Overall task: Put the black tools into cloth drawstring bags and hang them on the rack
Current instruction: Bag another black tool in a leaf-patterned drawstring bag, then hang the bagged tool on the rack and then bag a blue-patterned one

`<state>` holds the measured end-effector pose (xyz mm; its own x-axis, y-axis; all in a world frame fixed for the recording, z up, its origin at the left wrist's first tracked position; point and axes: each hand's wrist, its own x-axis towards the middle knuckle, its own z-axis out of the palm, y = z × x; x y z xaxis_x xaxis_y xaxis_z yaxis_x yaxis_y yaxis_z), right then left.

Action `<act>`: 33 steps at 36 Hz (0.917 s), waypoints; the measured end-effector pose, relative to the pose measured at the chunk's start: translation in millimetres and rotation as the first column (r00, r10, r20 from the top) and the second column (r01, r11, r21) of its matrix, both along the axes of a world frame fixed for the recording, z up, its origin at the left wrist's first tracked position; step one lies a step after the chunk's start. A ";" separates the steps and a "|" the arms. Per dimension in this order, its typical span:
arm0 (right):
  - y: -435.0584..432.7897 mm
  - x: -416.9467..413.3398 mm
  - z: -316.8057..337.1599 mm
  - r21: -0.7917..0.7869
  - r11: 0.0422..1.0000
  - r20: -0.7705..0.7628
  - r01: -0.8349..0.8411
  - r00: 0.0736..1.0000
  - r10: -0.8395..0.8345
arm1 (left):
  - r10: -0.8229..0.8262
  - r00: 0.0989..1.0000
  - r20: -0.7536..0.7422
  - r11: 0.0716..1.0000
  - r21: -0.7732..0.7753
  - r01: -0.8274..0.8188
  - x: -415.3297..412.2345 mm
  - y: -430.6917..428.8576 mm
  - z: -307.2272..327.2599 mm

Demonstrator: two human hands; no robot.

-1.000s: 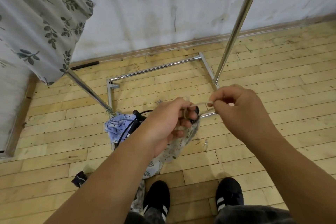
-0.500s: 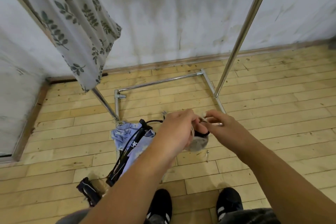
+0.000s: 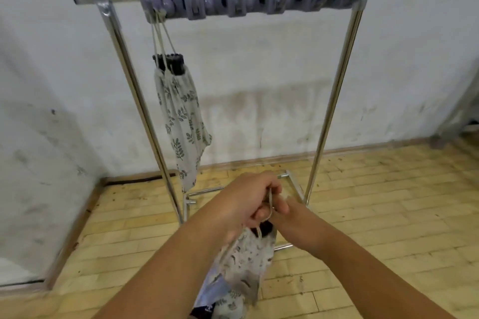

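glossy metal rack (image 3: 334, 101), leaf-print cloth bag (image 3: 181, 116), wood floor (image 3: 375, 215)

**No legible writing**

Nothing here can be read. A small white mark sits on the dark item (image 3: 203, 309) at the bottom edge of the view (it may be lettering, but it is too blurred to tell). The hanging bag (image 3: 181, 116) bears a leaf print and the cloth bag (image 3: 246, 264) lower down a small printed pattern, neither of them words. The grey hook strip (image 3: 246, 0) on the rack (image 3: 334, 101) is too smeared for any marking to be made out.
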<state>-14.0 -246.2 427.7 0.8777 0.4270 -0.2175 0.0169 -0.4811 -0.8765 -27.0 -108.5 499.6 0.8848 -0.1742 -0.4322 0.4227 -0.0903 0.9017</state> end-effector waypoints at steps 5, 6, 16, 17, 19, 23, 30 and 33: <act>12.2 6.6 34.5 -0.066 0.998 0.145 -0.020 0.989 0.029 | -0.130 0.979 0.155 0.962 0.258 0.087 -17.4 16.0 39.8; 13.5 7.9 42.6 -0.087 0.996 0.182 -0.023 0.982 0.039 | -0.160 0.970 0.183 0.950 0.297 0.101 -17.5 23.3 44.4; 33.2 67.5 177.6 0.286 0.946 0.220 0.154 0.950 -0.221 | -0.043 0.809 0.586 0.890 0.390 -0.236 53.2 99.7 152.3; 39.0 79.3 189.5 0.327 0.928 0.204 0.178 0.945 -0.254 | -0.011 0.782 0.623 0.884 0.372 -0.284 64.0 103.7 163.3; 52.2 104.3 209.8 0.418 0.877 0.138 0.236 0.938 -0.318 | 0.027 0.703 0.711 0.836 0.370 -0.406 87.5 109.5 182.2; 88.3 150.5 235.5 0.484 0.816 0.031 0.315 0.926 -0.376 | -0.080 0.520 0.850 0.493 0.487 -0.721 132.7 114.4 205.8; 118.5 197.5 199.5 0.415 0.838 0.034 0.354 0.915 -0.403 | -0.269 0.573 0.774 0.099 0.614 -0.783 161.5 113.2 169.4; 111.7 175.9 132.8 0.372 0.885 0.168 0.281 0.917 -0.362 | -0.257 0.471 0.844 0.280 0.531 -0.800 124.0 106.1 116.7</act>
<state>162.0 -134.4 560.5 0.9864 0.1236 0.1082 0.1289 -0.1741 -0.9762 97.0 -2.4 616.4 0.7168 0.1238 0.6862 -0.0651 -0.9679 0.2426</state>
